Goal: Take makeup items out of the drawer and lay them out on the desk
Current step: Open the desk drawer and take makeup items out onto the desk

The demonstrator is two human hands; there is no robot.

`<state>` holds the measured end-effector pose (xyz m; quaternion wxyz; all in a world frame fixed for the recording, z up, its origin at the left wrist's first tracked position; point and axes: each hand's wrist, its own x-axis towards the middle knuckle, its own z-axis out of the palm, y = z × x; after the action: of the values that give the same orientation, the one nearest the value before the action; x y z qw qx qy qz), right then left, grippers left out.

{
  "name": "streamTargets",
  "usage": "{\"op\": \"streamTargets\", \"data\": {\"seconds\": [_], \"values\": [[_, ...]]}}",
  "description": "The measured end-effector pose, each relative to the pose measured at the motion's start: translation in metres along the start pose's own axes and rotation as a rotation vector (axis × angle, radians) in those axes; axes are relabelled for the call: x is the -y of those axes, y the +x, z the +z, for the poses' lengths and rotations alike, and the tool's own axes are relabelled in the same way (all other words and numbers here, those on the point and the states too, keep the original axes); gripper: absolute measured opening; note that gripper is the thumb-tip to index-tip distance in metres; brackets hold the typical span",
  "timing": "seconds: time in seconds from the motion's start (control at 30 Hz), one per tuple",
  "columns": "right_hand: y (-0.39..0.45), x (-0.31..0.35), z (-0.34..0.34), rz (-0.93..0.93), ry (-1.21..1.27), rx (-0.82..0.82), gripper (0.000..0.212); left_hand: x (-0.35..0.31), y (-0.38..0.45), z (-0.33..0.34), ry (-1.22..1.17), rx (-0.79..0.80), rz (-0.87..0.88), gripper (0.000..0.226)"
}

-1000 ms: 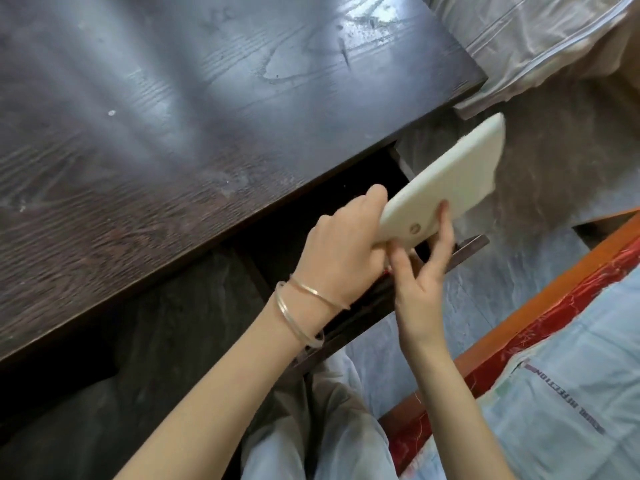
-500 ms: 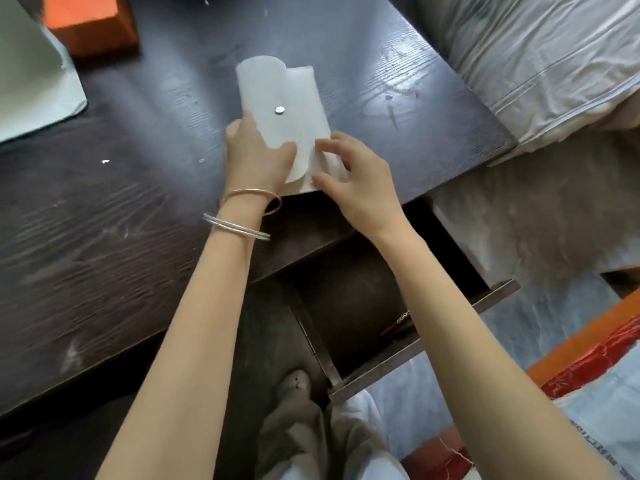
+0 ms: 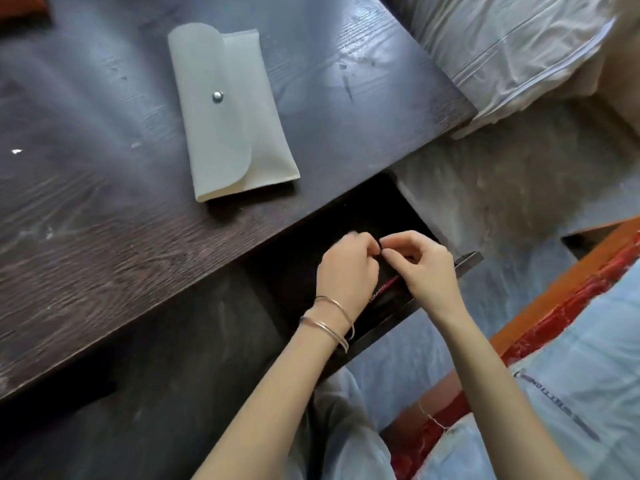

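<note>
A white snap-button pouch [image 3: 232,112] lies flat on the dark wooden desk [image 3: 86,209]. Below the desk's near edge the drawer [image 3: 465,259] stands pulled out, its inside dark. Both hands are in it. My left hand [image 3: 346,268], with two bangles on the wrist, has its fingers curled. My right hand [image 3: 424,268] pinches a small dark item [image 3: 381,244] between thumb and forefinger, right at the left hand's fingertips. Whether the left hand also holds it is hidden. A red pencil [image 3: 382,289] lies in the drawer under the hands.
A bed with pale bedding [image 3: 519,50] stands past the desk's right edge. An orange and red frame [image 3: 561,306] with a light blue sheet sits at the lower right. My knees are below the drawer. The floor between is grey.
The pouch went from the drawer onto the desk and was let go. Both hands have come back down into the open drawer and closed in on a small dark item.
</note>
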<state>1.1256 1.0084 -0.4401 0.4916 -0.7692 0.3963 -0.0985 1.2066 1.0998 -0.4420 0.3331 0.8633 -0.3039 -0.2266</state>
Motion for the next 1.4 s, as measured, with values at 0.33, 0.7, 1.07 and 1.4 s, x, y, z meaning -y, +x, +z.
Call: {"op": "streamTargets", "data": {"seconds": [0.33, 0.7, 1.07, 1.4], "values": [[0.049, -0.062, 0.0, 0.029, -0.666, 0.412, 0.032, 0.026, 0.047, 0.109, 0.353, 0.555, -0.375, 0.034], [0.052, -0.056, -0.013, -0.023, -0.717, 0.603, 0.02, 0.009, 0.035, 0.066, 0.379, 0.456, -0.252, 0.027], [0.031, 0.137, -0.042, -0.471, -0.122, 0.365, 0.007, -0.053, -0.014, -0.147, 0.012, -0.186, -0.042, 0.01], [0.052, 0.219, 0.111, -0.655, -0.306, 0.414, 0.011, 0.058, -0.005, -0.256, 0.113, -0.386, -0.18, 0.008]]}}
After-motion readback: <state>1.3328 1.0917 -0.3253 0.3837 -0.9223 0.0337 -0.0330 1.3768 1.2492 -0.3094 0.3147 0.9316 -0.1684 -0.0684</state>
